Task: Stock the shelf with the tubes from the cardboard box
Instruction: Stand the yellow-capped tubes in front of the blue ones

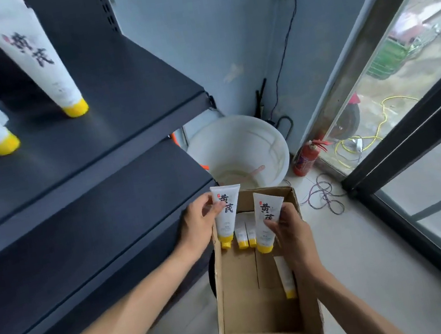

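Tubes look light and soft-walled, with slick white plastic and stiff yellow caps, so a hold across the flat body probably suits them best. Left hand (198,225) pinches one tube (226,214) and right hand (291,231) grips another tube (266,219), both above the far end of the cardboard box (265,320) on the floor. More lie inside. At left, the dark shelf (95,130) looks smooth and flat, with two tubes standing cap-down. A white bucket (239,146) and glass door crowd the corner.
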